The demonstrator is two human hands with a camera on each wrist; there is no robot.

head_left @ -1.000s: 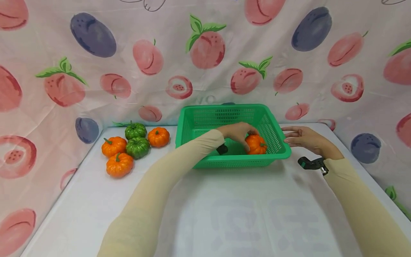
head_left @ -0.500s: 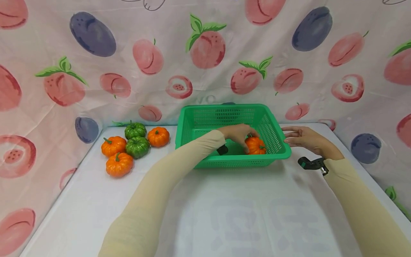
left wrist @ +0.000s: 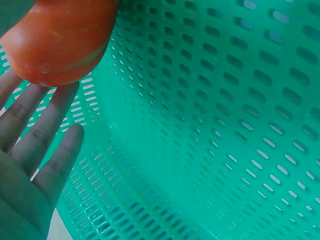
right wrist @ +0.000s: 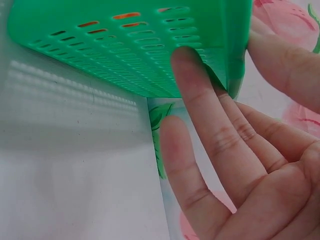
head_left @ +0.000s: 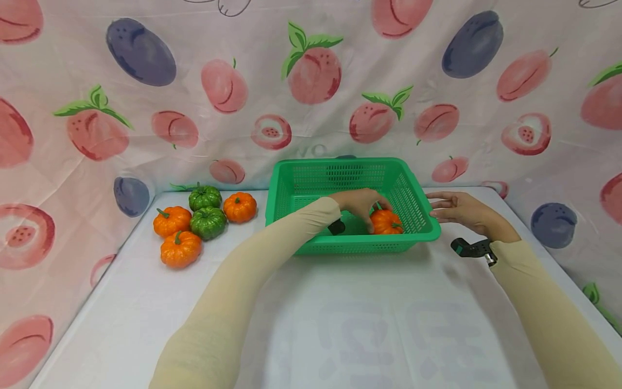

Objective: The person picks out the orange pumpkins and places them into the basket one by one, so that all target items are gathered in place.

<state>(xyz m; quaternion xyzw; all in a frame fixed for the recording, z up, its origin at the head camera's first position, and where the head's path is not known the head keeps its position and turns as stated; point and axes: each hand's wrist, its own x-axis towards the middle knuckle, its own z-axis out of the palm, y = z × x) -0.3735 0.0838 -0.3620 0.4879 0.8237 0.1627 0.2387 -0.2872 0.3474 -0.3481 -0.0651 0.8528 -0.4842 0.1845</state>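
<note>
Inside the green plastic basket point(head_left: 359, 245), near its right front corner, my left hand point(head_left: 362, 202) holds a small orange pumpkin point(head_left: 387, 222). Its thumb lies on the pumpkin's left side, the other fingers around the back. From the left wrist, the pumpkin point(left wrist: 62, 42) shows above the fingers, beside the perforated basket wall point(left wrist: 210, 110). My right hand point(head_left: 461, 210) is at the basket's right end, fingers fairly straight. Up close in the right wrist view, a fingertip of the right hand point(right wrist: 240, 150) touches the basket's outer side point(right wrist: 125, 45), under the rim.
Left of the basket, two green pumpkins point(head_left: 208, 222) sit among several orange pumpkins point(head_left: 181, 249) on the white table point(head_left: 311, 319). A fruit-print cloth point(head_left: 311, 124) hangs behind. A black wrist mount point(head_left: 471, 247) is strapped on the right wrist.
The orange pumpkin in my left hand has sunk slightly lower in the basket and tilted a little. My right hand has stayed in place at the basket's end.
</note>
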